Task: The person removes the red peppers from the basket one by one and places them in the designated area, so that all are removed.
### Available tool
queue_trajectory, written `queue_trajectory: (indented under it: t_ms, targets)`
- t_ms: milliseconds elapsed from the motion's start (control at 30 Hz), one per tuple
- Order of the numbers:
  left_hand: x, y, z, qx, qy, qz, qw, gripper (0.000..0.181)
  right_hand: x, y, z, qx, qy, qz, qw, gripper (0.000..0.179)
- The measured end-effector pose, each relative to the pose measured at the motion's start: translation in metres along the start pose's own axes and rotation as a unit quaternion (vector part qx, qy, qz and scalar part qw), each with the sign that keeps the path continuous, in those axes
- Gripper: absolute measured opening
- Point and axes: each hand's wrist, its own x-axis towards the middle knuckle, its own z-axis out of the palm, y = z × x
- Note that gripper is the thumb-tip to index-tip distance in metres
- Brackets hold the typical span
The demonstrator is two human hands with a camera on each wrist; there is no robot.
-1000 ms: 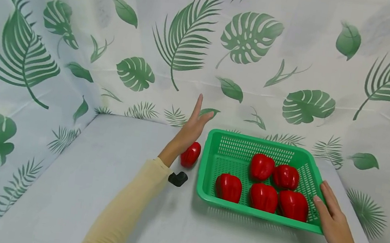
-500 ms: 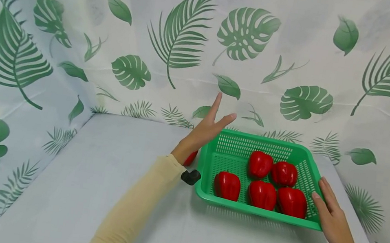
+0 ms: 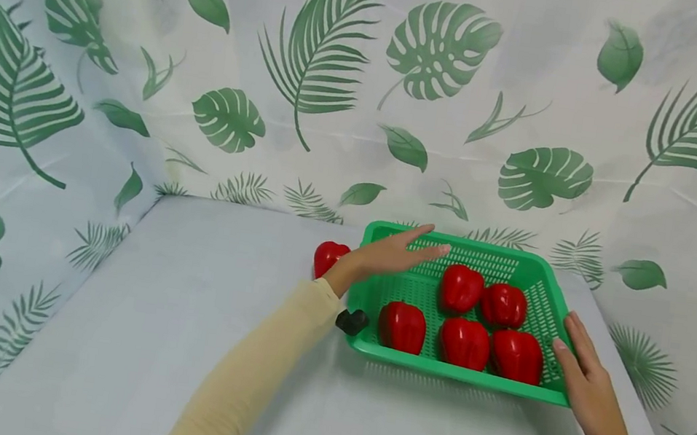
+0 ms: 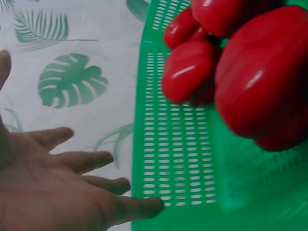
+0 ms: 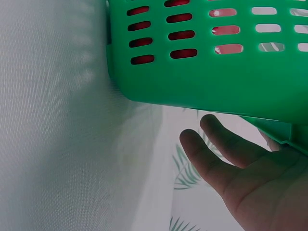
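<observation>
A green plastic basket (image 3: 465, 376) with slotted walls holds several red bell peppers (image 3: 402, 327). My left hand (image 3: 393, 253) reaches over the basket's left side, its fingers straight and spread, holding nothing. In the left wrist view, the left hand (image 4: 62, 185) lies beside the slotted wall, with the peppers (image 4: 190, 72) beyond its fingertips. Outside the basket, another red bell pepper (image 3: 329, 255) is partly covered by my left wrist. My right hand (image 3: 594, 386) grips the basket's right rim, thumb on top. Below the rim, two fingers of the right hand (image 5: 260, 178) extend outside the wall.
The table has a white cover (image 3: 132, 306). Behind it and at the sides hangs a leaf-printed white cloth (image 3: 309, 168). Black wrist-camera mounts (image 3: 352, 322) stick out from both wrists.
My left hand has moved right, from above the loose pepper to over the basket, and lowered. The pepper shows again left of the wrist. My right hand stays at the rim.
</observation>
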Motion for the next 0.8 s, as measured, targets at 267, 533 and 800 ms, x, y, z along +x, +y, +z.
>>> queue_trajectory:
  t_ms: [267, 533, 800]
  targets:
    - [0.007, -0.013, 0.015, 0.055, -0.112, -0.048, 0.9910, 0.096, -0.001, -0.001, 0.000, 0.003, 0.005, -0.006, 1.0000, 0.069]
    - [0.003, -0.015, 0.021, 0.091, -0.189, -0.104, 0.9722, 0.104, 0.000, -0.004, -0.002, 0.006, 0.002, -0.005, 1.0000, 0.069]
    - [0.006, -0.016, 0.024, 0.191, -0.205, -0.124, 0.9520, 0.093, 0.000, 0.000, -0.003, 0.013, -0.002, -0.009, 0.9999, 0.068]
